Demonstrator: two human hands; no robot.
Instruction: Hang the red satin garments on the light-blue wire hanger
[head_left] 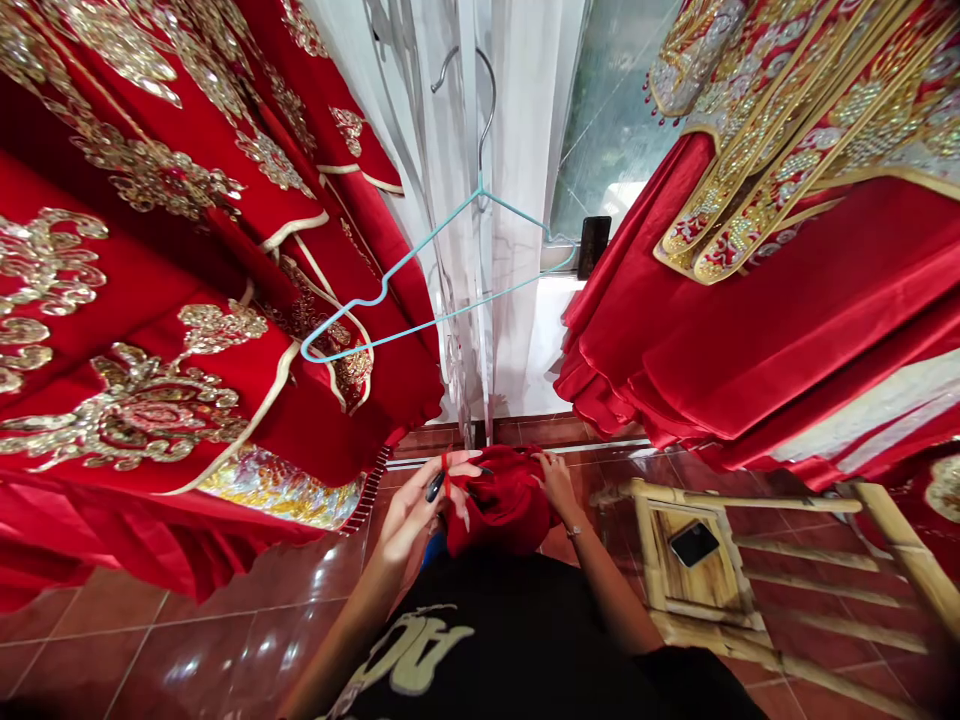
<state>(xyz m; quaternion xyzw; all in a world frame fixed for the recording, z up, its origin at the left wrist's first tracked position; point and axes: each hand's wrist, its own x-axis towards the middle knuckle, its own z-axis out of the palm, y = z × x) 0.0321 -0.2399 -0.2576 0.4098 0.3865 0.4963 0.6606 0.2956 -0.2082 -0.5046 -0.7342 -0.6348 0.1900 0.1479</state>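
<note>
A bunched red cloth (pixel 501 500) is held low in front of my black shirt. My left hand (pixel 427 495) grips its left side, fingers curled, with a thin red strap across the fingers and a small dark object pinched near the thumb. My right hand (pixel 556 482) clutches the cloth's right edge, fingers closed into the fabric. A light blue wire hanger (pixel 420 270) hangs empty above my hands, in front of white sheer curtains (pixel 517 200).
Red garments with gold embroidery (pixel 150 300) hang on the left, and more red satin robes (pixel 757 300) on the right. A bamboo stool (pixel 697 560) with a dark phone (pixel 694 544) on it stands at right. A second dark phone (pixel 592 245) leans on the sill. Glossy brown floor tiles lie below.
</note>
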